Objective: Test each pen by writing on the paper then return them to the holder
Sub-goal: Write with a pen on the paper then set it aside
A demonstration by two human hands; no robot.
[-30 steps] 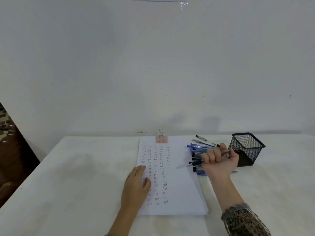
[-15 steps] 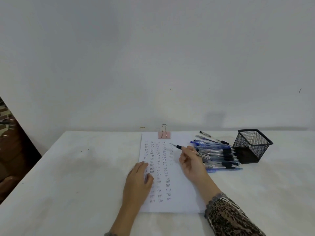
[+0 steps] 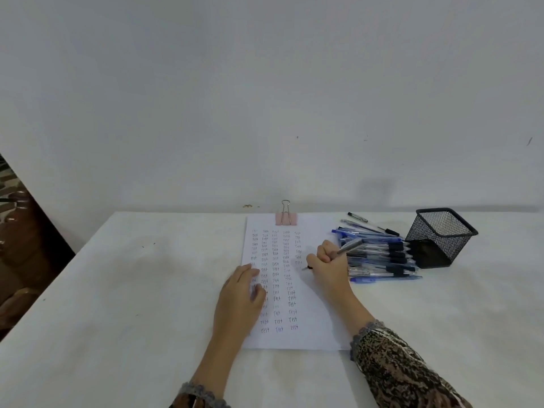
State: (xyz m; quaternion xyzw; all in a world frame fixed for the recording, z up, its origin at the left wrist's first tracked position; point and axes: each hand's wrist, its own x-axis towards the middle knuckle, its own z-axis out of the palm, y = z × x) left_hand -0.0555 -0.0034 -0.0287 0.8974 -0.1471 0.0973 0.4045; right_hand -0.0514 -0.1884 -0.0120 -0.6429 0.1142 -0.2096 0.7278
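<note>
A white sheet of paper (image 3: 312, 328) lies on the table, covered with columns of small written words and held at its top by a pink binder clip (image 3: 285, 218). My left hand (image 3: 240, 298) rests flat on the paper's left side. My right hand (image 3: 328, 265) grips a pen (image 3: 348, 247) in a writing hold, its tip down on the paper at the right-hand column. Several loose pens (image 3: 379, 257) lie in a pile right of the paper. A black mesh holder (image 3: 438, 237) stands beyond the pile, with no pens showing in it.
The white table (image 3: 132, 290) meets a plain white wall at the back. Its left edge runs diagonally, with dark brown furniture (image 3: 20, 240) beyond it. Patterned sleeves cover both forearms.
My right hand picked a pen from the pile, swung it over the sheet and lowered its tip onto the right column. My left hand stayed flat on the paper.
</note>
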